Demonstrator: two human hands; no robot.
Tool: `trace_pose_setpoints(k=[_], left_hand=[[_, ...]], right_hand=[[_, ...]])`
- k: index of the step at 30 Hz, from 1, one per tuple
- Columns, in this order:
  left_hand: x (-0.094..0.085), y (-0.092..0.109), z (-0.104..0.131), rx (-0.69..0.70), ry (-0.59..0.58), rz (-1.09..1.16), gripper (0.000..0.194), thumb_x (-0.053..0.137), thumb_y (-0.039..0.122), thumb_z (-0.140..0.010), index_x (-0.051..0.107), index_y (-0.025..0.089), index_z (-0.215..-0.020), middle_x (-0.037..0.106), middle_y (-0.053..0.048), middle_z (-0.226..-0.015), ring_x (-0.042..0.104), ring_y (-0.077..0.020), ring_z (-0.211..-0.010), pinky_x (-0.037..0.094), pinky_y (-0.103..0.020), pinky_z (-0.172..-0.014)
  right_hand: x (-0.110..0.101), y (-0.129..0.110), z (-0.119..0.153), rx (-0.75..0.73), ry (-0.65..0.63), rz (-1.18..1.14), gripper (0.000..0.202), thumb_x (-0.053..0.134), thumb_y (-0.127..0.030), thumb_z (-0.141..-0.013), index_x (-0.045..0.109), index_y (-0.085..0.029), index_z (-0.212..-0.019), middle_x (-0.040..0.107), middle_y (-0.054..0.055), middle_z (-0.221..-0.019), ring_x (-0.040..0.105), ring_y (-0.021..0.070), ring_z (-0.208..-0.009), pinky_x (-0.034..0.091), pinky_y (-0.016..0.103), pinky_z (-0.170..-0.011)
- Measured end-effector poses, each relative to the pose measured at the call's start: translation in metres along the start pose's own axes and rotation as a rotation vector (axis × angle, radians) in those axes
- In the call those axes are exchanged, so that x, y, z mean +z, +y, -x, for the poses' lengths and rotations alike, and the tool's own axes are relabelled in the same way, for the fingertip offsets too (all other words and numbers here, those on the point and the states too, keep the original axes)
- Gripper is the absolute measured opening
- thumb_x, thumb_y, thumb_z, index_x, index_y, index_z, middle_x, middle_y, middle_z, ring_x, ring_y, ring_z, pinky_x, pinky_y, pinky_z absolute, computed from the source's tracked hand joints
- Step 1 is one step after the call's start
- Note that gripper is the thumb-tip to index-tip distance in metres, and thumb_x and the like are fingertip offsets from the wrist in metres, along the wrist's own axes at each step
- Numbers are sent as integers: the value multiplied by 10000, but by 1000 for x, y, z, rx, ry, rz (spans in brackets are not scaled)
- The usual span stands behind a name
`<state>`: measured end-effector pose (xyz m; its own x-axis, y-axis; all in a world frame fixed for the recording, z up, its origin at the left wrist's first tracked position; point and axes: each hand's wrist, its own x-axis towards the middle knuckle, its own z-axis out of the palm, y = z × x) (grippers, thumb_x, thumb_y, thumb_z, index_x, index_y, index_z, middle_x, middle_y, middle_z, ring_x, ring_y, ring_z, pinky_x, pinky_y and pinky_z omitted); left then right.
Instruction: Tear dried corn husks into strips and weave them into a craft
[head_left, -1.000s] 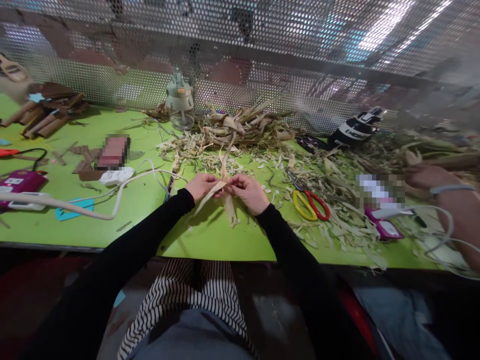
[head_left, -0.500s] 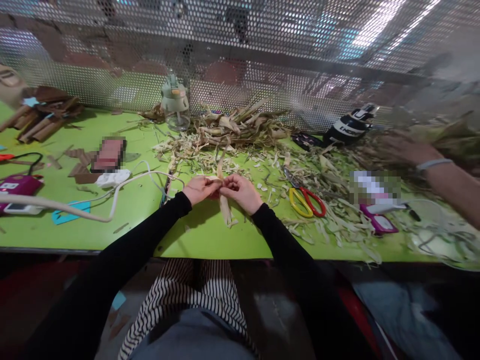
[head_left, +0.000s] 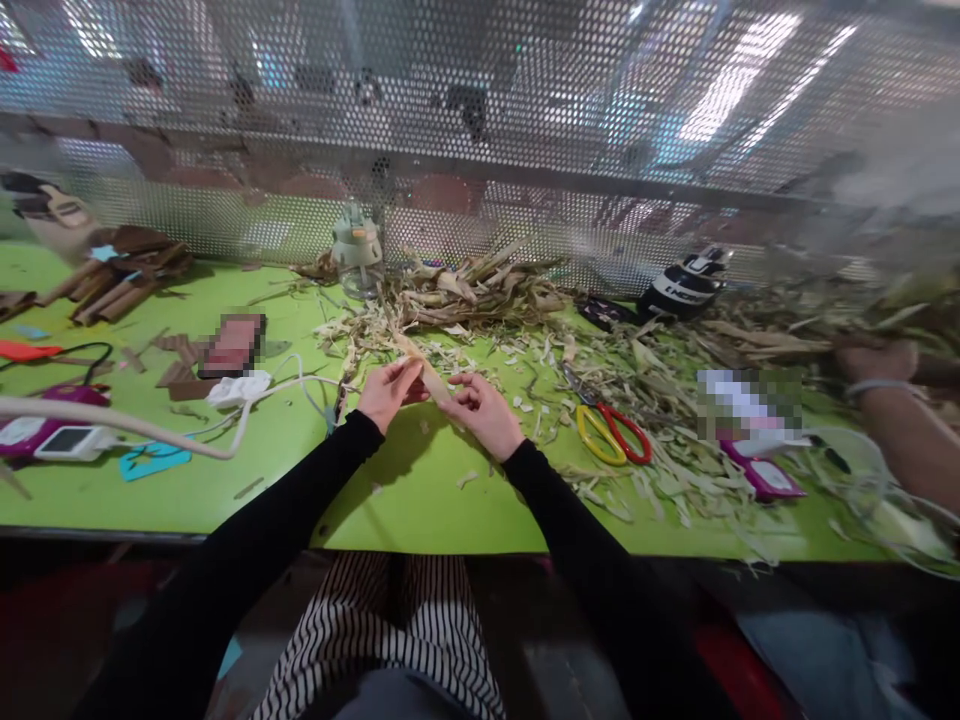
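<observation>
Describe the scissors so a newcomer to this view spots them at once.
On the green table, find the right hand holding a pale strip. Look rightward to the scissors, lying among scattered shreds, nearer than the black bottle. Their handle loops, one yellow and one red, stand out against the dull plant scraps around them.

Bright green, smooth-topped table (head_left: pixel 420 520) under both hands, left hand (head_left: pixel 391 392) and right hand (head_left: pixel 484 410). Grey perforated metal panel (head_left: pixel 480 90) beyond them, dark horizontal band (head_left: pixel 525 178) across it. Long white light streaks (head_left: pixel 739 80) up and right of right hand. Dim grey floor (head_left: pixel 562 675) below, table edge between.
</observation>
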<state>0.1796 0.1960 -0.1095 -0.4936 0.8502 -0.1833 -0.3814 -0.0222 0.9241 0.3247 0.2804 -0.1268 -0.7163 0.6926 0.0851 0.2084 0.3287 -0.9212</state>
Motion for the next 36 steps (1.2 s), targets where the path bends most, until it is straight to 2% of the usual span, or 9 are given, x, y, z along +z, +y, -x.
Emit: trace_pose_setpoints(k=[7,11,14,17,22,26,30,33,36], left_hand=[[-5,-5,-1,109,-21,-83,443,728,504,-617,599,121,-799,607,-30,-720,593,-105,-620,392,-166,-461],[-5,-10,-5,93,-17,47,437,756,476,-595,608,126,-810,566,7,-695,536,-63,-593,369,-150,-467],[-2,-13,-3,56,-124,74,414,746,447,-630,646,122,-865,572,3,-721,513,-54,-597,385,-148,-486],[1,-16,0,-7,-260,32,433,735,411,-664,673,117,-975,601,-19,-720,510,-67,-584,386,-163,-477],[3,-16,1,33,-235,112,329,699,373,-715,687,121,-925,610,-23,-727,477,-46,-552,351,-140,-435],[4,-16,2,20,-331,167,320,710,330,-714,670,121,-953,654,-56,-849,515,-43,-564,394,-136,-459],[5,-20,-1,40,-299,196,232,675,302,-756,659,99,-866,615,-27,-673,485,-37,-501,399,-139,-460],[3,-23,-4,21,-172,244,145,632,237,-795,637,93,-808,621,-33,-676,488,-32,-497,389,-133,-452],[1,-27,-5,9,-105,270,107,597,198,-818,618,95,-798,634,-39,-702,486,-26,-491,374,-127,-437]], right_hand=[[-4,0,1,-134,82,211,253,620,-431,-770,618,-178,-774,612,32,-843,544,153,-754,427,281,-649],[1,3,0,-19,-11,-70,264,580,-444,-799,523,-188,-833,622,11,-799,562,125,-677,448,250,-582],[6,4,0,70,-77,-245,288,582,-453,-802,471,-194,-865,612,-20,-706,525,84,-544,411,197,-477],[8,3,-1,69,-83,-287,324,619,-467,-772,474,-186,-845,589,-35,-663,503,64,-507,382,171,-439],[10,2,0,82,-74,-359,349,569,-512,-795,478,-181,-857,586,-27,-683,492,59,-505,366,171,-430],[12,6,-5,79,-59,-358,344,573,-502,-785,487,-184,-885,546,-42,-666,453,55,-488,334,175,-428],[10,-1,-8,81,-16,-304,294,597,-450,-786,499,-186,-867,566,-22,-690,475,85,-526,372,211,-478],[15,-20,24,-49,76,-51,220,586,-402,-824,543,-191,-865,601,18,-763,544,141,-665,439,270,-602],[41,-23,96,-223,-92,173,203,473,-365,-908,588,-201,-874,625,43,-841,570,167,-798,453,300,-728]])
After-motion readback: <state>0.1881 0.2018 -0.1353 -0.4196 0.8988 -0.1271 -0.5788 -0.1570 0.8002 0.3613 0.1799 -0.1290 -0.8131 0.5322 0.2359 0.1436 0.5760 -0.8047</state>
